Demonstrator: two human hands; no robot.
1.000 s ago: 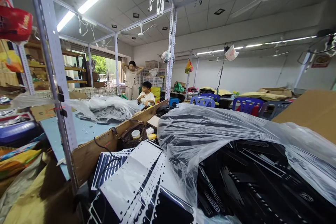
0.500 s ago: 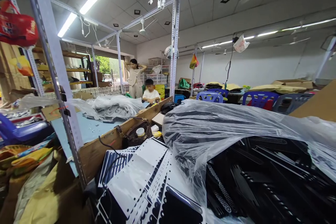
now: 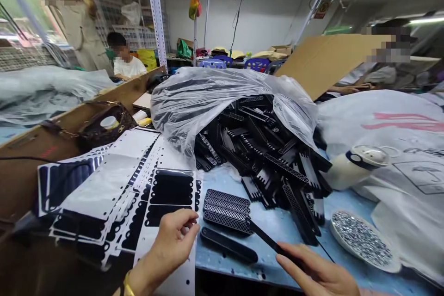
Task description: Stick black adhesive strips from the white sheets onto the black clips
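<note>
My left hand [image 3: 173, 240] is over the white sheet of black stickers [image 3: 169, 187], its fingers curled toward the thumb. Whatever lies between those fingertips, if anything, is too small to make out. A slim flat black strip [image 3: 265, 235] is gripped between the thumb and fingers of my right hand [image 3: 315, 268]. Its far end reaches the stack of black mesh-patterned pieces [image 3: 227, 208]. In front of that stack lies a single smooth black bar with rounded ends [image 3: 229, 246] on the blue tabletop [image 3: 215, 263].
Black toothed pieces [image 3: 270, 148] spill from a clear plastic bag [image 3: 208, 85]. To the right are a dish of shiny bits [image 3: 364, 240], a cream bottle [image 3: 354, 166] and a white bag [image 3: 398, 115]. A brown handbag [image 3: 107, 125] rests by the wooden divider [image 3: 21, 166]. Other people are nearby.
My view has swung right and down to the tabletop. Both my hands have come into view, the right one holding the black strip.
</note>
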